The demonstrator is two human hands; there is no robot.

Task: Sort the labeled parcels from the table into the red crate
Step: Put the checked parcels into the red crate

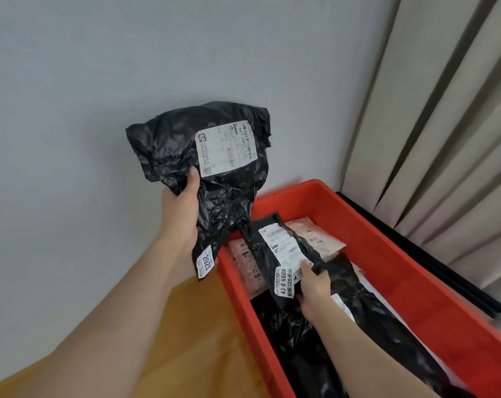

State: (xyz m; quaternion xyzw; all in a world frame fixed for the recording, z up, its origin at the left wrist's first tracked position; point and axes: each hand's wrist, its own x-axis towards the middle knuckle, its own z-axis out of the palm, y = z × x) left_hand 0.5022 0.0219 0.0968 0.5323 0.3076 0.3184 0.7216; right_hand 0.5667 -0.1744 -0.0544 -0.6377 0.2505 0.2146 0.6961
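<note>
While a large black parcel (pixel 203 168) is held up in front of the wall (pixel 100 81) by the left hand (pixel 180 214), thumb curled on its front, a smaller black parcel (pixel 283 257) is pinched by the right hand (pixel 312 285) inside the red crate (pixel 415 271). Pink and black parcels, perhaps four, are lying in the crate. A wooden table (pixel 186 340) is seen below.

We see a home room: beige curtains (pixel 433 116) hang beside a plain grey wall (pixel 128 67).
</note>
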